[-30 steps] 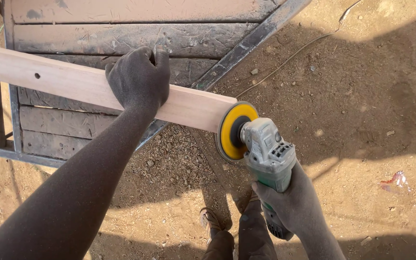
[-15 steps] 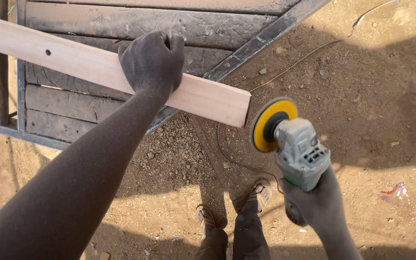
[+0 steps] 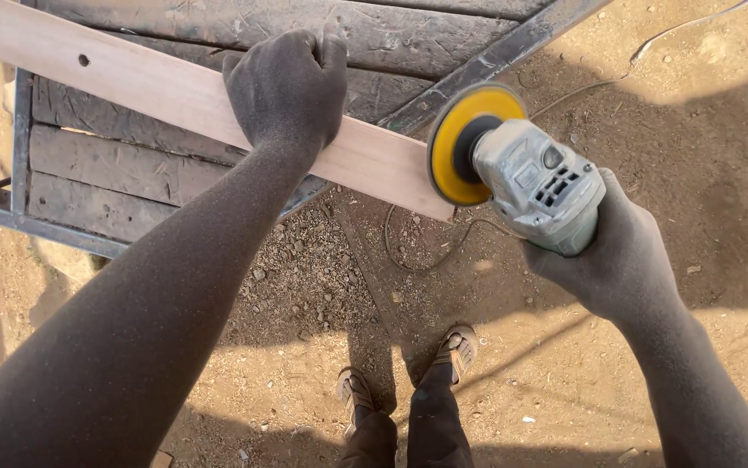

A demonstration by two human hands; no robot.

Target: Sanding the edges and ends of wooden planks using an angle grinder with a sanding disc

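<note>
Plank (image 3: 166,91) lies slantwise across the table (image 3: 218,35), a weathered top of grey boards in a metal frame, and its cut end juts past the table's right corner over the dirt. That overhang leaves the end free on all sides, so a tool can meet it without touching the frame. A small hole shows in the plank near the table's left edge.

Left hand (image 3: 287,82) is clamped over the plank from above, just inside the table's right corner, fingers curled over the far edge and knuckles up. The arm comes in straight from the lower left, so weight bears down through the wrist and pins the wood to the boards close to the overhanging end, probably to keep it from shaking.

Right hand (image 3: 617,251) is wrapped tight round the rear body of the grinder (image 3: 539,182), a grey-green tool with a yellow disc (image 3: 465,143). The disc stands nearly upright, its face turned to the plank's cut end, and seems to touch or sit just beside it; I cannot tell which. The right forearm rises from the lower right with the wrist bent inward, holding the tool level with the wood.

Cord (image 3: 426,251) loops over the dirt below the plank's end. Two feet (image 3: 409,373) stand apart under it, well off the table.
</note>
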